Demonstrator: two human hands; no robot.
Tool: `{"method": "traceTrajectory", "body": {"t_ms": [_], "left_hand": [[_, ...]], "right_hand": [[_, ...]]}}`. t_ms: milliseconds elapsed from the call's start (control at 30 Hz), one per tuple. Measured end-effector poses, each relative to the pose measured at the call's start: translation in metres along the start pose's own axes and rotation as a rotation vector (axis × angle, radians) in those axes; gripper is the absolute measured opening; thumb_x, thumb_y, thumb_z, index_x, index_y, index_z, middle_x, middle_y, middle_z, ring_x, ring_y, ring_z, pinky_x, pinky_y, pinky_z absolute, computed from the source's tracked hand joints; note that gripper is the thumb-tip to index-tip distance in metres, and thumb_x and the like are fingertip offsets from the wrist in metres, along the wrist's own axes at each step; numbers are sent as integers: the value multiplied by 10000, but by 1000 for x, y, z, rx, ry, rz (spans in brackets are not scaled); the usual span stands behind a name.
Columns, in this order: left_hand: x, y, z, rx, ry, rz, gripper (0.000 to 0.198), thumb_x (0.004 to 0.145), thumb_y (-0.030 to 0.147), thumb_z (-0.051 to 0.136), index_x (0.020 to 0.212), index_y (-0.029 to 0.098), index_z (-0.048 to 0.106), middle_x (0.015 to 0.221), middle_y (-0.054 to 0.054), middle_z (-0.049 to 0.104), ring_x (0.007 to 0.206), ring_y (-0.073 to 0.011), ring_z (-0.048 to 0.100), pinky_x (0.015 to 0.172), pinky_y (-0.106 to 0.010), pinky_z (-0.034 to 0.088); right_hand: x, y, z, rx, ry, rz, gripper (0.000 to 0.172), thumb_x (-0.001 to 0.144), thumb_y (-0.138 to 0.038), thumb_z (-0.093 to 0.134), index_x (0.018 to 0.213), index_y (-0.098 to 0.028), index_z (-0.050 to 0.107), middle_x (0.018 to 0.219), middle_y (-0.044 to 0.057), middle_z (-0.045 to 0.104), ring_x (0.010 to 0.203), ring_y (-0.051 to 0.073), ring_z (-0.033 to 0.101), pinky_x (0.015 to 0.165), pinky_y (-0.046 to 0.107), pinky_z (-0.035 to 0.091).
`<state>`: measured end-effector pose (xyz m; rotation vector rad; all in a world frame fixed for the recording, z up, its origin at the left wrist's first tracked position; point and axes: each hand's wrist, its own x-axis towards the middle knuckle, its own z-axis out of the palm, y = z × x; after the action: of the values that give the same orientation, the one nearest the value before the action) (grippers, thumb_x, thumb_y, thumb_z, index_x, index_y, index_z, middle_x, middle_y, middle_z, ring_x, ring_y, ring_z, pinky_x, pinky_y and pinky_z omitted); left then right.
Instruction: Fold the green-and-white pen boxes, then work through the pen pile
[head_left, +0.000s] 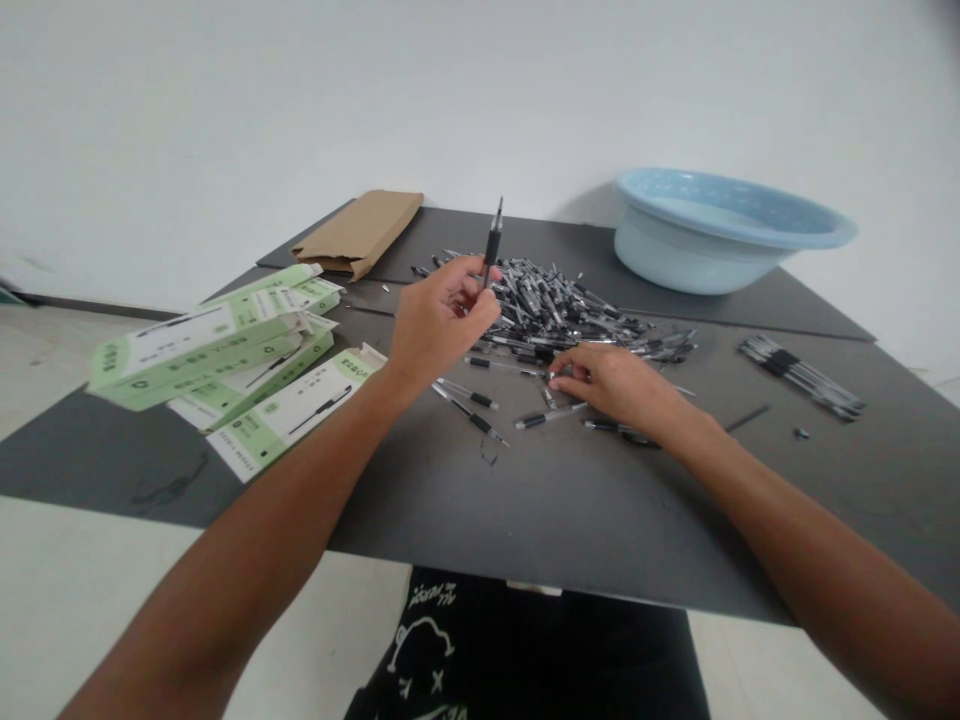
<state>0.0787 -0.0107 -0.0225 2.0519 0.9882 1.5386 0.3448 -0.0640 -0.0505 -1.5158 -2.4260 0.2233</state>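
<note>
My left hand (446, 315) is raised over the table, closed around an uncapped gel pen (493, 243) with a black grip, its tip pointing up. Lower down, my right hand (600, 380) rests at the near edge of the pen heap (547, 300), thumb and fingers pinched together. What is between those fingertips is too small to name; the end of a clear-barrelled pen (504, 367) lies beside them. Several loose pens are scattered between my hands, among them one (551, 415) just below my right fingertips and another (472, 412) slanting towards me.
Green and white pen boxes (217, 340) overlap on the left. A brown paper packet (367, 230) lies behind them. At the back right stands a light blue basin (675, 245). A bundle of pens (801, 377) and a small dark bit (802, 433) are on the right of the grey table (540, 530).
</note>
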Motion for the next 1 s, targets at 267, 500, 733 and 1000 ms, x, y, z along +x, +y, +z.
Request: {"method": "traceTrajectory", "body": {"t_ms": [267, 500, 733, 1000], "left_hand": [[0, 2, 0, 15, -16, 2, 253, 868, 200, 639, 1089, 188, 761, 747, 33, 751, 589, -100, 654, 602, -213, 499], [0, 6, 0, 20, -21, 1, 253, 864, 191, 628, 1079, 179, 760, 735, 32, 748, 568, -99, 640, 581, -212, 486], [0, 5, -1, 33, -27, 18, 257, 870, 209, 623, 1085, 183, 763, 742, 30, 748, 592, -101, 658, 608, -214, 499], [-3, 9, -1, 37, -32, 29, 244, 889, 230, 645, 1099, 200, 766, 741, 30, 744, 610, -108, 673, 604, -211, 496]], "right_hand": [[-1, -6, 1, 39, 7, -1, 188, 998, -317, 668, 1116, -201, 757, 940, 53, 771, 843, 220, 706, 793, 333, 491], [-2, -8, 5, 45, 46, -13, 172, 963, -272, 670, 1107, -208, 739, 1068, 69, 790, 982, 253, 738, 910, 365, 522], [-2, -10, 9, 41, 76, -17, 165, 923, -262, 675, 1070, -216, 735, 1058, 69, 794, 973, 267, 741, 898, 369, 524], [-4, -16, -3, 98, 227, 15, 226, 914, -227, 654, 1132, -203, 709, 1023, 54, 775, 873, 225, 713, 807, 337, 513]]}}
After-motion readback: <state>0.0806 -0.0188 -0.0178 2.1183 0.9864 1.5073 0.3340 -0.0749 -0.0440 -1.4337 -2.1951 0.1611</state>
